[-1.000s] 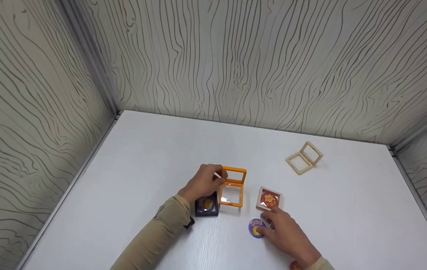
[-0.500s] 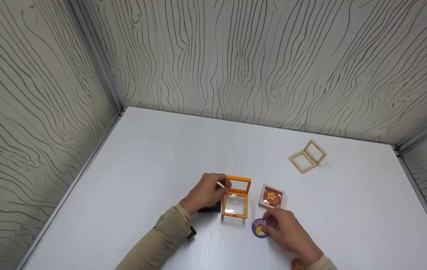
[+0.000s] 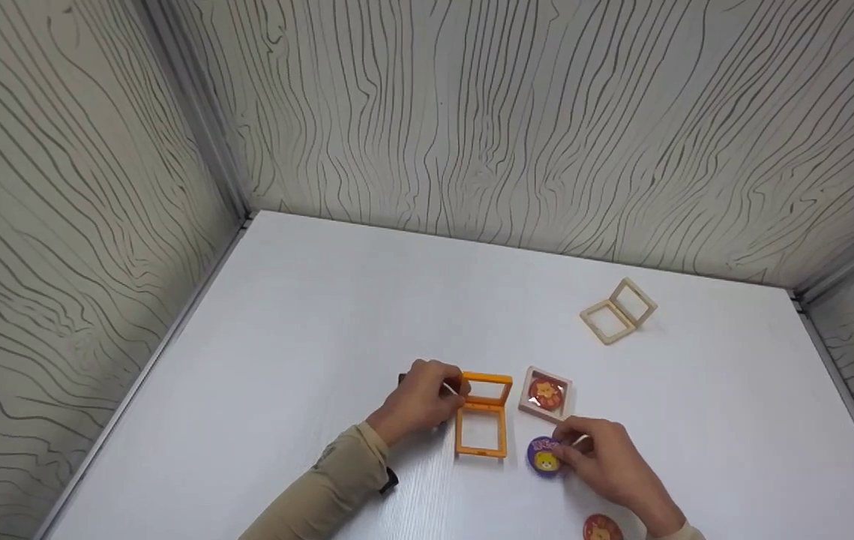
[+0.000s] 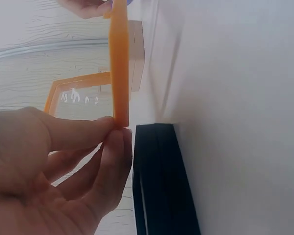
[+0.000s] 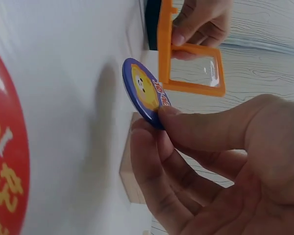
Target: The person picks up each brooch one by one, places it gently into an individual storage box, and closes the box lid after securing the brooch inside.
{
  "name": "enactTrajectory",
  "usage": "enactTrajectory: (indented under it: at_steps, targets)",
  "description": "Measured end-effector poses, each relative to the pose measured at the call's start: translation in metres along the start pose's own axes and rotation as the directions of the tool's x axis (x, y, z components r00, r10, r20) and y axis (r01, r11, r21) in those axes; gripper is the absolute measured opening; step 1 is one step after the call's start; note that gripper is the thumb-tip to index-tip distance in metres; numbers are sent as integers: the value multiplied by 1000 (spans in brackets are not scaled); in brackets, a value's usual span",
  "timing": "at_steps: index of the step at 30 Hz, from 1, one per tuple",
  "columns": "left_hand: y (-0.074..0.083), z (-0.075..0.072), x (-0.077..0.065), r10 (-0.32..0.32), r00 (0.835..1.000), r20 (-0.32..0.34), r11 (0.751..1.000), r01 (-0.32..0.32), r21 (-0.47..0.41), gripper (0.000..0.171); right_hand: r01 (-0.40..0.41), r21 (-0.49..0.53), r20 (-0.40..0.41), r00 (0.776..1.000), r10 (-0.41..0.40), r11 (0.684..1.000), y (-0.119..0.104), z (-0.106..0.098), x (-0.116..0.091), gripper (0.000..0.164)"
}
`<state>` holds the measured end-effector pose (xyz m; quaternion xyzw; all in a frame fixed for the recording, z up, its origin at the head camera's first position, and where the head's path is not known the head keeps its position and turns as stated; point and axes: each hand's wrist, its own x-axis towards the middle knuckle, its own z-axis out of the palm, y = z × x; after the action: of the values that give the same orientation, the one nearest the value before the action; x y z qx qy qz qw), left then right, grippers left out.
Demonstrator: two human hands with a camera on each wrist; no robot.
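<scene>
My left hand [image 3: 423, 397] pinches an orange hinged display frame [image 3: 505, 435] by the left side near its hinge. The frame stands unfolded with clear film in both halves, held above the table in the left wrist view. A round purple badge [image 5: 143, 90] with a yellow bear face is pinched between thumb and fingers of my right hand [image 3: 606, 457], lifted off the table. Just below the orange frame lies a dark frame [image 4: 161, 181], mostly covered by the left hand in the head view. Behind the right fingers sits a pale pink frame [image 3: 525, 390] containing a red badge [image 3: 546, 393].
Another red badge [image 3: 602, 528] lies on the white table [image 3: 337, 300] near the bottom edge, beside the right wrist. Farther back on the right stands an unfolded beige frame [image 3: 609, 342]. Patterned panels [image 3: 441, 112] wall in the table's back and sides.
The orange frame and left hand have come nearer and slightly right, covering most of the dark frame. The right hand has shifted right with the purple badge, uncovering more of the loose red badge.
</scene>
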<state>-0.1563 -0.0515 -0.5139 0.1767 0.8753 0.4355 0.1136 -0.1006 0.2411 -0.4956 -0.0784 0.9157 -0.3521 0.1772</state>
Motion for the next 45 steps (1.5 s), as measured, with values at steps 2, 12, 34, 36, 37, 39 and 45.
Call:
enactTrajectory:
  at_steps: [2,12,34,36,37,39,45]
  targets:
    - [2,2,-1,-3,1000,12,1000,3,8,11,1,6,-6,1000,-1,1000,-1,-3,-4,9]
    - [7,16,-6,27,999,18,997,-28,71,11,-9,143,-3,1000,9,990,-9,-9,-11,14]
    - [8,30,-19,49,995,-88,995,-41,91,33,142,136,20,989,-146,981,-19,27,25,14]
    - [11,30,-24,39,993,-113,994,-27,105,38,138,122,10,990,-141,983,-20,28,26,13]
    - [12,30,-27,40,991,-127,993,-24,120,39,138,118,7,990,-140,983,-20,29,27,13]
    - [15,30,-31,55,986,-158,988,-31,149,38,139,115,-2,990,-140,984,-21,30,27,12]
    - [21,28,-41,77,982,-172,986,-50,158,19,175,124,-16,985,-174,977,-21,31,29,13]
